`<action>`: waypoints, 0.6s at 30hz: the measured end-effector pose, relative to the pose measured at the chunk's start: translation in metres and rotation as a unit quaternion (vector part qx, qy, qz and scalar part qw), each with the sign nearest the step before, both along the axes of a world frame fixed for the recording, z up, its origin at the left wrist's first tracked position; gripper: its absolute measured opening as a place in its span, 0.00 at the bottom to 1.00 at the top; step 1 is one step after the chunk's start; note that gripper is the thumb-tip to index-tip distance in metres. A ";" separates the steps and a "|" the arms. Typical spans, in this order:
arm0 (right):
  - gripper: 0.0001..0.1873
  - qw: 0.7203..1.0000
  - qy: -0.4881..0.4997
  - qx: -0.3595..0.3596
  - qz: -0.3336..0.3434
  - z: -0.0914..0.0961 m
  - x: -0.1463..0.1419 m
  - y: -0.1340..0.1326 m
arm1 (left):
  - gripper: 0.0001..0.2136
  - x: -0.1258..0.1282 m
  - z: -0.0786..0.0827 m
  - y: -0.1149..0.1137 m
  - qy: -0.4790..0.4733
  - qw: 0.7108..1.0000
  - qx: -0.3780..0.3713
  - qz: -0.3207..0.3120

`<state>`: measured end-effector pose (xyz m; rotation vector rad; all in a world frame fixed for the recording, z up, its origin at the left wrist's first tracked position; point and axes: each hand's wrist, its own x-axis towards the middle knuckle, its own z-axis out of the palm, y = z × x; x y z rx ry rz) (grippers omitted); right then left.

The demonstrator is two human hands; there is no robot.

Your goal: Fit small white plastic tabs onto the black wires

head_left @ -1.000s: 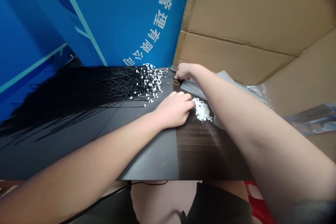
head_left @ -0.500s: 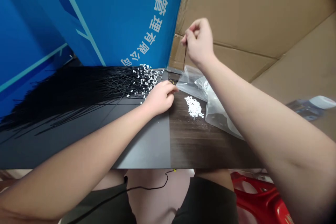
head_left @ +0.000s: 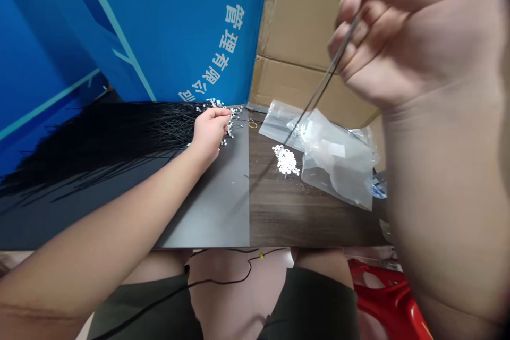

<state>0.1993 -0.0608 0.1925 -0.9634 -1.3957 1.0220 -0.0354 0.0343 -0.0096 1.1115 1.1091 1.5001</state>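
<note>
My right hand [head_left: 402, 37] is raised close to the camera, its fingers pinched on a thin black cable tie [head_left: 319, 93] that slants down toward the table. My left hand [head_left: 210, 130] rests on the white-tipped ends of a large pile of black cable ties [head_left: 103, 138], fingers curled and pinching at the small white pieces [head_left: 229, 117] there; what it holds is too small to name. A small heap of loose white pieces [head_left: 285, 159] lies on the dark wood table [head_left: 279, 212] beside a clear plastic bag [head_left: 338, 162].
A grey mat [head_left: 215, 207] covers the left of the table. A blue printed board [head_left: 167, 26] stands behind, cardboard boxes [head_left: 298, 32] at the back right. A yellow rubber band [head_left: 252, 124] lies near the bag. A red stool [head_left: 382, 297] and a black cord [head_left: 223, 281] are below.
My right hand rose from the table's back edge up toward the camera, pulling one black tie with it. My left hand slid from the white heap leftward onto the tie ends.
</note>
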 end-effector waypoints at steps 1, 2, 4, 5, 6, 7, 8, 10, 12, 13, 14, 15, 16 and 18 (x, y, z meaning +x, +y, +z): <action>0.13 0.999 0.046 0.012 0.018 -0.012 -0.006 0.004 | 0.07 -0.001 0.002 -0.001 -0.021 0.998 -0.030 -0.044; 0.14 0.996 0.078 -0.006 0.038 -0.026 -0.012 0.009 | 0.06 -0.001 0.003 -0.002 -0.038 0.993 -0.057 -0.098; 0.13 0.989 0.124 -0.070 0.043 -0.059 -0.023 0.025 | 0.06 0.000 0.008 -0.008 -0.055 0.972 -0.091 -0.208; 0.10 0.987 0.128 -0.093 0.035 -0.076 -0.028 0.033 | 0.10 0.001 0.011 -0.012 -0.056 0.962 -0.095 -0.249; 0.08 0.985 0.129 -0.107 0.031 -0.092 -0.032 0.040 | 0.14 0.002 0.014 -0.016 -0.052 0.953 -0.096 -0.281; 0.08 0.984 0.129 -0.120 0.028 -0.107 -0.036 0.047 | 0.18 0.003 0.017 -0.021 -0.042 0.946 -0.095 -0.307; 0.08 0.983 0.125 -0.133 0.018 -0.121 -0.040 0.052 | 0.21 0.004 0.019 -0.025 -0.027 0.938 -0.095 -0.332; 0.08 0.983 0.106 -0.147 -0.019 -0.142 -0.046 0.057 | 0.22 0.004 0.022 -0.032 0.018 0.921 -0.096 -0.378; 0.08 0.984 0.086 -0.147 -0.053 -0.155 -0.051 0.059 | 0.18 0.002 0.021 -0.035 0.070 0.905 -0.099 -0.408; 0.07 0.984 0.078 -0.144 -0.064 -0.161 -0.053 0.059 | 0.16 0.002 0.020 -0.036 0.092 0.900 -0.103 -0.414; 0.07 0.985 0.074 -0.143 -0.068 -0.165 -0.055 0.058 | 0.13 0.001 0.018 -0.036 0.110 0.896 -0.110 -0.415; 0.08 0.984 0.074 -0.144 -0.070 -0.169 -0.056 0.057 | 0.12 0.001 0.017 -0.036 0.122 0.895 -0.120 -0.413; 0.09 0.983 0.077 -0.150 -0.069 -0.173 -0.057 0.056 | 0.12 0.001 0.015 -0.035 0.129 0.894 -0.132 -0.409; 0.10 0.981 0.082 -0.165 -0.057 -0.180 -0.059 0.053 | 0.11 0.001 0.013 -0.035 0.134 0.894 -0.149 -0.401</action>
